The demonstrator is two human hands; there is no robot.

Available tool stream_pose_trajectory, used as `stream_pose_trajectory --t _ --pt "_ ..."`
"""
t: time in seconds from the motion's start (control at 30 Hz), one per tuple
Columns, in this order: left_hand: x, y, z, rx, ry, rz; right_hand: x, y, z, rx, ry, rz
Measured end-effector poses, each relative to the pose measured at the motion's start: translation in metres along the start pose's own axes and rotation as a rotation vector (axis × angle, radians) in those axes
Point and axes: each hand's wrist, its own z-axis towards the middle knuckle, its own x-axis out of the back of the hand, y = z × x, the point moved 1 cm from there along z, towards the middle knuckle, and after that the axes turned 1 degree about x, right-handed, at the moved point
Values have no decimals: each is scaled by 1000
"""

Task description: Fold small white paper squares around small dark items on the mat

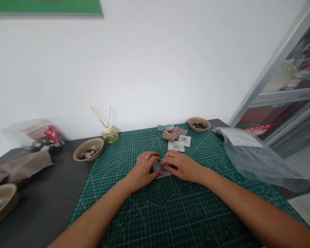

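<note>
The dark counter [49, 203] runs from the left edge of view back to a white wall [155, 69], and its bare strip on the left leaves open room between the bowls and the mat. At the near left corner a brown bowl [1, 203] sits partly cut off by the frame; I cannot see what is in it. Behind it lies a tan cloth [20, 167], and beyond that a clear plastic tub [32, 134] holding small dark and pale bits. A second tan bowl [88, 149] stands just off the mat's left edge, filled with pale and brown buttons or beads. Beside it a small glass reed diffuser [110, 134] stands upright with two sticks.

The green cutting mat [170, 213] covers the middle of the counter, and its near half is open apart from the forearms. The left hand [143, 168] and right hand [182, 165] meet at the mat's centre, fingers curled down and pinching a small grey fabric piece [160, 168] that lies flat between them. Behind the hands lie two small white squares [180, 143], a bunched pinkish cloth [173, 132] and a blue scrap [163, 127]. At the far right corner a third bowl [199, 124] holds dark pieces. A clear plastic bag [253, 158] sprawls over the counter's right edge, near a metal-framed glass partition [286, 86].
</note>
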Motion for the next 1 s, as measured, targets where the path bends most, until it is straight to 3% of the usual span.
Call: stream_pose_trajectory --t 0.63,1.0 --pt "0 -1 0 -4 5 7 -3 2 0 30 -6 36" --pt "-2 -1 0 -19 35 17 -8 7 0 -22 -7 88"
